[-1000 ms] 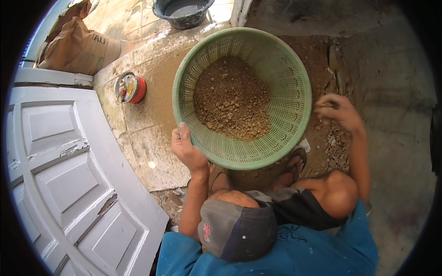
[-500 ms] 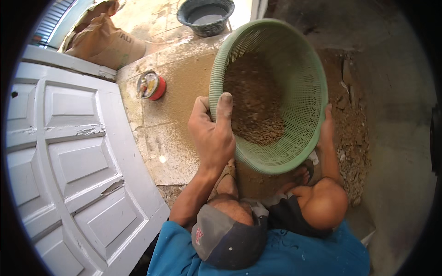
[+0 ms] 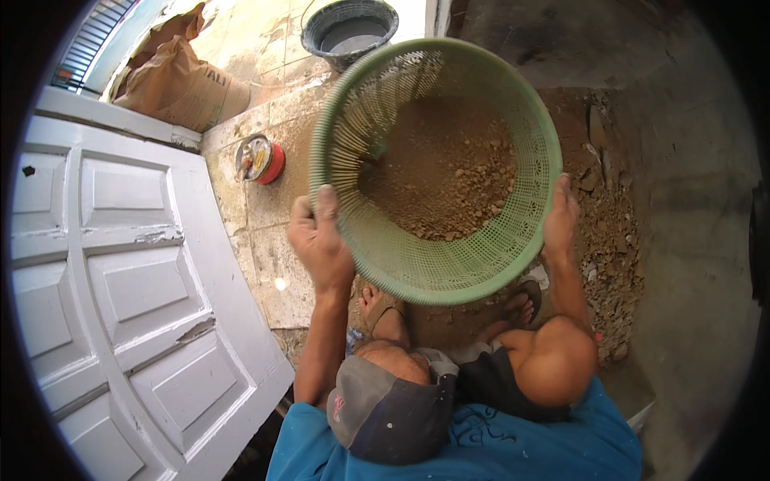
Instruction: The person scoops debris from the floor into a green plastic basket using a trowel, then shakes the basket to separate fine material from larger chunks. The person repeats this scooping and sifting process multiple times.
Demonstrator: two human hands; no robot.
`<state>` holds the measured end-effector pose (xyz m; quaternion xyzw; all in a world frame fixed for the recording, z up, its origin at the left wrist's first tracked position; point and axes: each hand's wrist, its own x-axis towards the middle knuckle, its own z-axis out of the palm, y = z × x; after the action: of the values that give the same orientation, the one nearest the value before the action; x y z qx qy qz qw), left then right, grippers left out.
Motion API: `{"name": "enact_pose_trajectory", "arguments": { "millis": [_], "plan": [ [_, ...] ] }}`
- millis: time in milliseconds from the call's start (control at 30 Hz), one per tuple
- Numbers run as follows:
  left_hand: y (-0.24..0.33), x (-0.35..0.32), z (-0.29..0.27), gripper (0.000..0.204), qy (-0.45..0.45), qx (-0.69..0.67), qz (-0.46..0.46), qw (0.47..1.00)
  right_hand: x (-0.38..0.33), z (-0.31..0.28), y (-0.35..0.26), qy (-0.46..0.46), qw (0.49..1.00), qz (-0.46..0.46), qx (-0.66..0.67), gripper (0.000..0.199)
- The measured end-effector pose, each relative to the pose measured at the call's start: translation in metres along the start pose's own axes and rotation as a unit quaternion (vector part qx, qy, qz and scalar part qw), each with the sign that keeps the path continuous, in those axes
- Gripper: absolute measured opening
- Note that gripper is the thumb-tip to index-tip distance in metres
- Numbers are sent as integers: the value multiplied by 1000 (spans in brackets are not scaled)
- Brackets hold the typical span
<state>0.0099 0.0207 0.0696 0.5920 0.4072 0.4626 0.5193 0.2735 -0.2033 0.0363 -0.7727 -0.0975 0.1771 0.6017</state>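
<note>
Both grips clenched on the green basket [image 3: 433,172] rim, left hand [image 3: 319,240] and right hand [image 3: 560,218]; tilting further could spill the gravelly soil [image 3: 445,180]

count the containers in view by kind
green plastic mesh basket: 1
dark round bucket: 1
small red round tin: 1
brown paper sack: 1
total: 4
</note>
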Motion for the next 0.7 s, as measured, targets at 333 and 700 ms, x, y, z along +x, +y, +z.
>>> {"name": "enact_pose_trajectory", "arguments": {
  "millis": [333,700],
  "plan": [
    [-36,3,8,42,81,15,-117,990,20,16,-27,10,990,19,-137,69],
    [-16,10,-1,41,66,37,-4,997,18,45,-12,-12,998,13,-61,60]
  ]
}}
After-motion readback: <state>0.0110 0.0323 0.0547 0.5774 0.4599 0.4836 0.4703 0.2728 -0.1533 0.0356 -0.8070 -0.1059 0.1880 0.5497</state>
